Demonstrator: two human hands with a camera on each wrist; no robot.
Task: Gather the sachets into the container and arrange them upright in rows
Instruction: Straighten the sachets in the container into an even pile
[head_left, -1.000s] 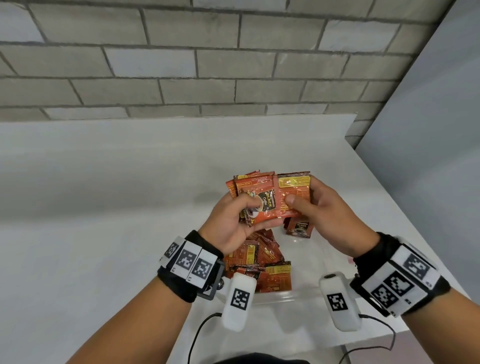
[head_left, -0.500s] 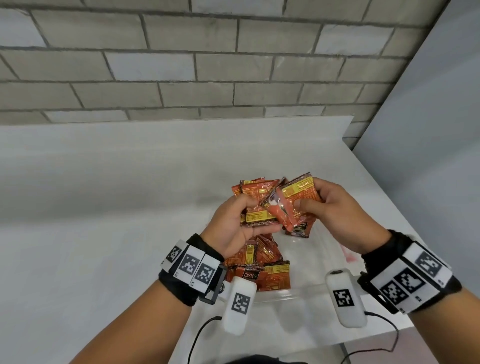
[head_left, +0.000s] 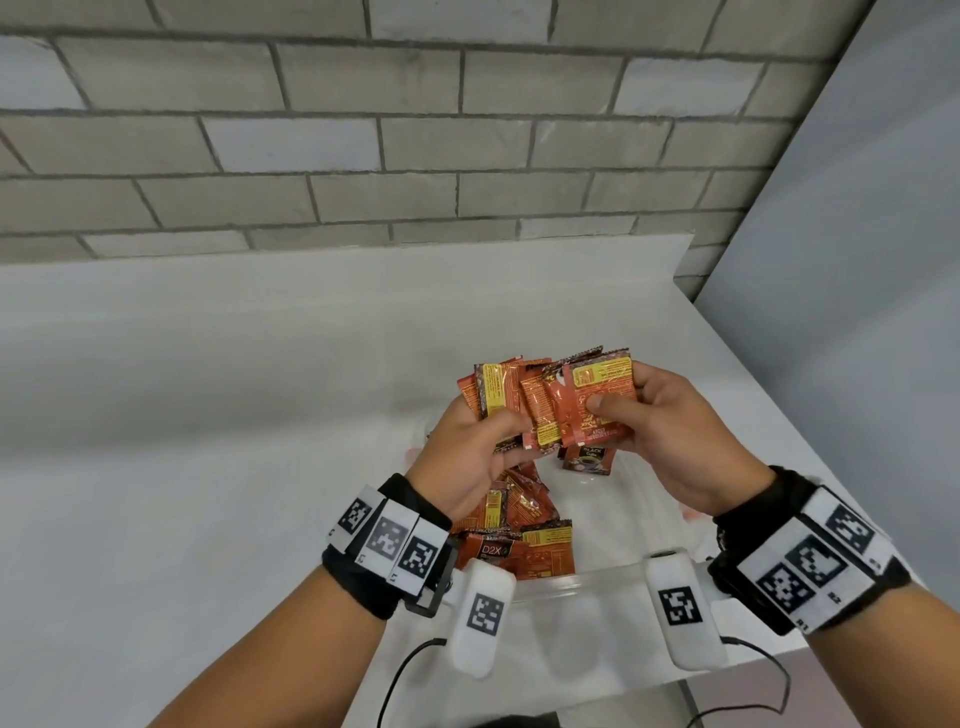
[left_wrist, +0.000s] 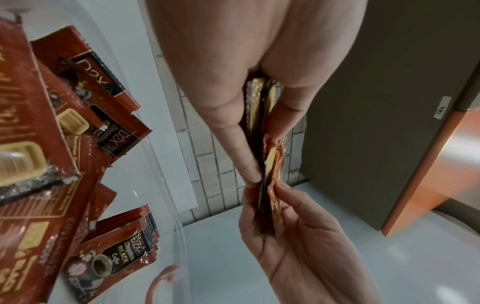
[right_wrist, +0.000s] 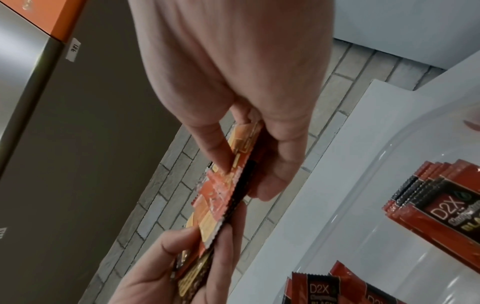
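- The left hand (head_left: 470, 457) and the right hand (head_left: 670, 441) both pinch one bunch of sachets (head_left: 561, 405), held up over the clear container (head_left: 587, 579) on the bench (head_left: 208, 467).
- The bunch looks fanned out. I think the job now is to make it neat.
- Slide the sachets together so the edges match.
- Keep thumbs tight, or some may slip.
- Then stand them beside the upright row (left_wrist: 124, 253) at the far end, not on the loose pile (head_left: 514, 525) on the left.

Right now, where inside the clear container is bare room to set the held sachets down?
The container floor is bare on its right half, between the loose pile at left and the right wall, nearer than the upright sachets. The left side is crowded.
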